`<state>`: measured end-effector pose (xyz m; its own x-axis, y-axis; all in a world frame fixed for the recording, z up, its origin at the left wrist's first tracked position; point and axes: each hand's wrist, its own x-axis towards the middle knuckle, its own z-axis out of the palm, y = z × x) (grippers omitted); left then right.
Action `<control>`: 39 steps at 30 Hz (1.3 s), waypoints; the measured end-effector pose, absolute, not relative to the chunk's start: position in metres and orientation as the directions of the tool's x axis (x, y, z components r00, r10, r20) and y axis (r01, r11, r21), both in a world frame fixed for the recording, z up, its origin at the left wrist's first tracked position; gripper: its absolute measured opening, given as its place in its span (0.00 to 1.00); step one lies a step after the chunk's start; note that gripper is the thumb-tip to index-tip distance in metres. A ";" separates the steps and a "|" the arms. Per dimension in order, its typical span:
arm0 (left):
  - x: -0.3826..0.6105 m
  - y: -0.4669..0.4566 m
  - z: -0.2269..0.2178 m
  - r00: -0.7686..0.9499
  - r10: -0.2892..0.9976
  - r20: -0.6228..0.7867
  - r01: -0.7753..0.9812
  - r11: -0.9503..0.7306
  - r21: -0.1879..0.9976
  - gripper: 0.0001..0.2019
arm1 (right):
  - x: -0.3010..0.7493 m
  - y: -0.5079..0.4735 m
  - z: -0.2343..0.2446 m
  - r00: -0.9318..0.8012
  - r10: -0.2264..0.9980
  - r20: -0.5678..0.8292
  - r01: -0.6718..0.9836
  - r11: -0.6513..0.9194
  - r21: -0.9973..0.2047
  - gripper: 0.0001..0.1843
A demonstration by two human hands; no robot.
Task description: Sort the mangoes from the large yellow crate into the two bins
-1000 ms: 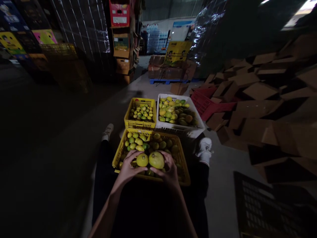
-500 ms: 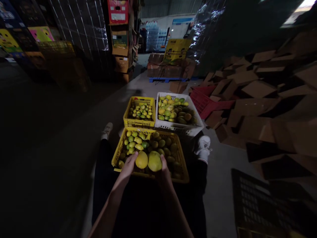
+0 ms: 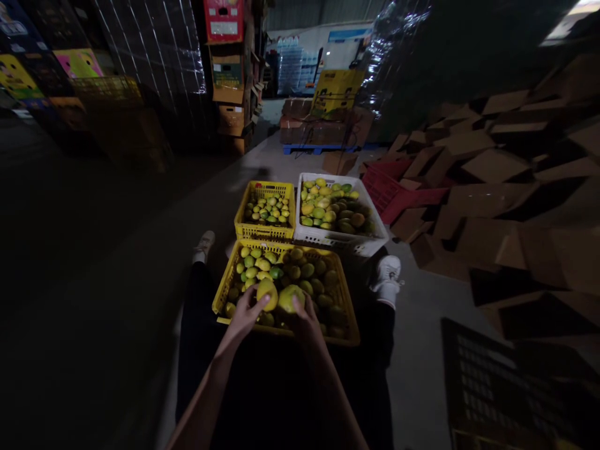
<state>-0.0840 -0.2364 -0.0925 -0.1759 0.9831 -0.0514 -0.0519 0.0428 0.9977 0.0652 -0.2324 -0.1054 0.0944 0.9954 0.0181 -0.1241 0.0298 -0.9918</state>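
My left hand (image 3: pixel 247 312) is closed round a yellow lemon (image 3: pixel 267 294), its thumb lying across the near side. Just beside it, my right hand (image 3: pixel 305 314) grips a larger greenish-yellow lemon (image 3: pixel 289 299), thumb on top. Both fruits are held above the near yellow crate (image 3: pixel 347 306), which lies between my legs and contains many yellow and green lemons (image 3: pixel 250 273). Behind it stand a smaller yellow crate (image 3: pixel 265 232) with small lemons and a white crate (image 3: pixel 340 238) with larger yellow and green ones. The fingers under the fruits are partly hidden.
A red crate (image 3: pixel 385 187) and a heap of cardboard boxes (image 3: pixel 497 206) lie to the right. At lower right is a dark crate (image 3: pixel 482 375). Further back are a blue pallet (image 3: pixel 312 149) with boxes and a stack of cartons (image 3: pixel 229 94).
Both lemons have turned in my hands, and my thumbs have moved onto their near sides. The left lemon is tilted up a little. The crates stay put.
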 end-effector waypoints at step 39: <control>-0.066 -0.243 -0.088 -0.198 0.980 -0.030 -0.320 -0.035 0.947 0.28 | 0.078 -0.236 -0.072 -0.058 0.992 -0.109 -0.266 -0.121 -0.956 0.28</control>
